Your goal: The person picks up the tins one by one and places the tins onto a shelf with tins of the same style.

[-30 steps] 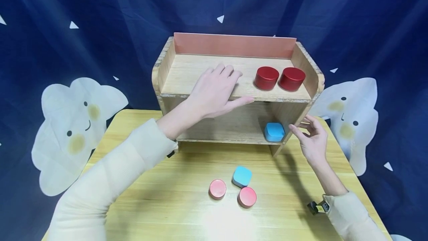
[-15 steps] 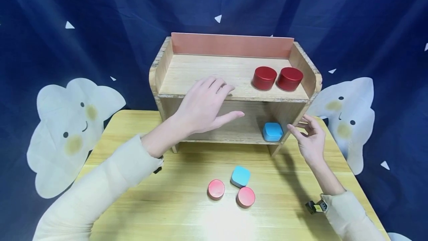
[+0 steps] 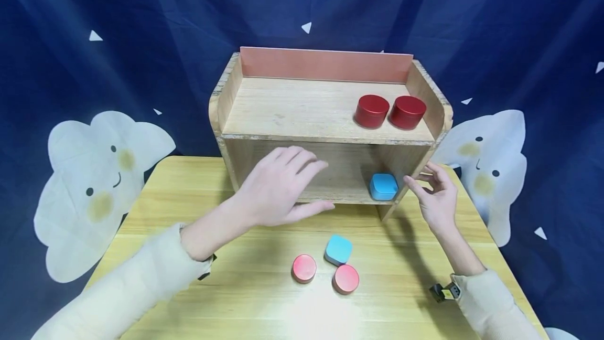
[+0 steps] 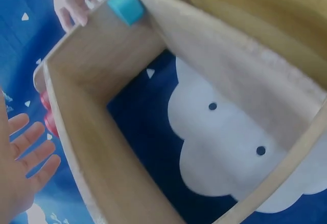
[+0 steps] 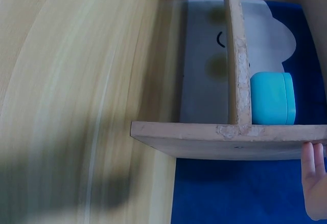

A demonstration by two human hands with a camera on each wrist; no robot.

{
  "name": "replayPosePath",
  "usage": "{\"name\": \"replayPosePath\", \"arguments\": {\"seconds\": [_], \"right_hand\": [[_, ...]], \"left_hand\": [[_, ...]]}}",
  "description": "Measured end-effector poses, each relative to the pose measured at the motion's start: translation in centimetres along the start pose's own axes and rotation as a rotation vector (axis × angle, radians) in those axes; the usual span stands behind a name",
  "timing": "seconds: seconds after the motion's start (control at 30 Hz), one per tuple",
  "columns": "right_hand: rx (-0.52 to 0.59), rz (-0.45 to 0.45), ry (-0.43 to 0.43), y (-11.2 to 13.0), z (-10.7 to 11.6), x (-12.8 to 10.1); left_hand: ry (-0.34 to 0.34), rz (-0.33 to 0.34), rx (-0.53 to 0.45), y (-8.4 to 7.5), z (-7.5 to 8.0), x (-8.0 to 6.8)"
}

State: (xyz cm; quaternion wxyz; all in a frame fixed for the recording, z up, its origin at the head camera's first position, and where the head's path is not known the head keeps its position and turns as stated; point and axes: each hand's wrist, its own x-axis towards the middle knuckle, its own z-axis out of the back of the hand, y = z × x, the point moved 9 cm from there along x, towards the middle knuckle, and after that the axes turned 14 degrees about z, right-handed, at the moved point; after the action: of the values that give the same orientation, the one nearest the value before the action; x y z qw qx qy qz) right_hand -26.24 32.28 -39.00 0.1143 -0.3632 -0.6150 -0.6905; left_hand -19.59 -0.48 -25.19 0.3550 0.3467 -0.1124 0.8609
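Yellow table [image 3: 198, 182]: two red tins [image 3: 371, 111] on shelf [image 3: 292, 109] top, one blue tin [image 3: 383, 186] inside (right corner). Left: blue tin [image 3: 338, 249], two pink tins [image 3: 304, 268]. Left hand [image 3: 278, 188] fingers spread, empty; right hand [image 3: 436, 195] relaxed, empty, at shelf side.

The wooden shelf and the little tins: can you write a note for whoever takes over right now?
Left hand: open, holds nothing, hovers in front of the lower shelf opening.
Right hand: fingers loosely curled at the right side wall of the two-level wooden shelf, holds nothing.
Done, by how things lie: two dark red round tins stand side by side on the top level; one blue square tin sits in the lower level's right end.
Left: a second blue square tin and two pink round tins lie on the yellow wooden table in front of the shelf.
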Motion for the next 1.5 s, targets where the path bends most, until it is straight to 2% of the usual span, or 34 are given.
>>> {"name": "replayPosePath", "arguments": {"seconds": [0.2, 0.47, 0.67, 0.93, 1.13, 1.27, 1.5], "right_hand": [[0.007, 0.003, -0.004, 0.1, 0.1, 0.0], [0.005, 0.008, 0.001, 0.2, -0.1, 0.0], [0.012, -0.004, 0.0, 0.2, -0.1, -0.1], [0.015, 0.002, 0.0, 0.4, -0.1, -0.1], [0.021, 0.016, 0.001, 0.6, -0.1, 0.0], [0.023, 0.016, 0.0, 0.6, 0.0, 0.0], [0.022, -0.003, -0.003, 0.5, 0.0, 0.0]], "left_hand": [[0.041, -0.015, -0.01, -0.6, -1.3, -2.4], [0.135, 0.004, -0.041, -0.2, -3.6, -5.5], [0.198, -0.018, -0.077, -0.2, -4.9, -7.5], [0.356, -0.015, -0.091, -0.6, -7.7, -10.5], [0.466, -0.011, -0.091, -1.6, -10.3, -13.2], [0.5, 0.008, -0.109, -2.0, -11.5, -14.6], [0.541, 0.106, -0.163, -1.6, -13.0, -16.6]]}}
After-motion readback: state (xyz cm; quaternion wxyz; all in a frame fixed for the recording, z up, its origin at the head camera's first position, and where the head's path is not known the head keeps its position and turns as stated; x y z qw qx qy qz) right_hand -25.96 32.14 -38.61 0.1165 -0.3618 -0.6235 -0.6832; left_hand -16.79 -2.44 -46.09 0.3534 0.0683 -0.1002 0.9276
